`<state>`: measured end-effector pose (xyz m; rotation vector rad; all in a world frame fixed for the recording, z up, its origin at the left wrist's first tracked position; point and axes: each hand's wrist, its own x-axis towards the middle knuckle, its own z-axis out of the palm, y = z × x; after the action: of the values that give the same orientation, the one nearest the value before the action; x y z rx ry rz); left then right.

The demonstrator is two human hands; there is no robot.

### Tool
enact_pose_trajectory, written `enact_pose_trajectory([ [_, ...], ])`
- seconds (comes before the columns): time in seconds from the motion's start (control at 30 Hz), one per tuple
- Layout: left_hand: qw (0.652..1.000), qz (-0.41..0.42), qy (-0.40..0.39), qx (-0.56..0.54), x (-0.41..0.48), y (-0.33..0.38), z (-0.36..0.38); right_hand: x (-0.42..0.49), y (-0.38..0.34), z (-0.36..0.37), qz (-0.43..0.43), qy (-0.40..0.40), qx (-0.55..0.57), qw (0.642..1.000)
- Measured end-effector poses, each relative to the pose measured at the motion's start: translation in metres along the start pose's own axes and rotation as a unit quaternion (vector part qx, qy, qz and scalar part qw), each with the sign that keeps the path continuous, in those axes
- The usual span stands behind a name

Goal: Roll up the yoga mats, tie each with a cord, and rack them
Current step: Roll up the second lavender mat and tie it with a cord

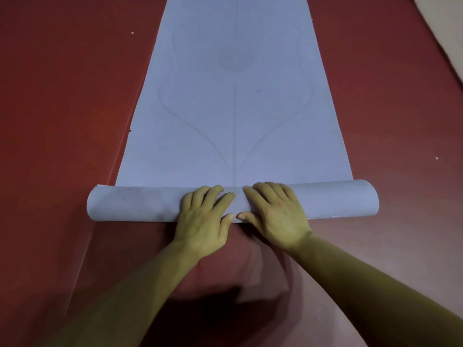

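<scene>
The yoga mat (235,108), pale lavender, lies on the red floor (62,121). Its near end is wound into a roll (140,204) and its far end is cut off at the top. The left hand (204,216) and right hand (275,216) press flat on the roll's middle, fingers spread. A beige strip (448,26), perhaps another mat, is cropped at the top right corner.

floor (62,121): dark red | on it: pale blue yoga mat (235,108), near end rolled | far right corner: beige patch (446,33)
</scene>
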<state>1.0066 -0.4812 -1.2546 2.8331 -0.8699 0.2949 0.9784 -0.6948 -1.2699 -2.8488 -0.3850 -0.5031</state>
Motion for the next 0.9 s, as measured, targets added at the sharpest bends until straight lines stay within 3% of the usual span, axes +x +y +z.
enact_pose_trajectory([
  [0.3,1.000,-0.003,-0.026,-0.015,0.035,-0.015,-0.001,0.006,0.003,0.001,0.011,-0.007,0.011,1.000],
  [0.43,0.998,-0.054,0.010,-0.010,0.035,-0.011,-0.001,0.026,0.010,0.001,0.019,-0.013,0.016,1.000],
  [0.63,0.998,-0.041,0.042,-0.011,0.023,-0.013,0.010,0.022,0.004,0.002,0.029,-0.019,0.005,0.999],
  [0.9,0.997,-0.056,-0.002,-0.059,0.056,-0.026,0.002,0.020,0.008,0.005,0.033,-0.017,-0.016,0.999],
])
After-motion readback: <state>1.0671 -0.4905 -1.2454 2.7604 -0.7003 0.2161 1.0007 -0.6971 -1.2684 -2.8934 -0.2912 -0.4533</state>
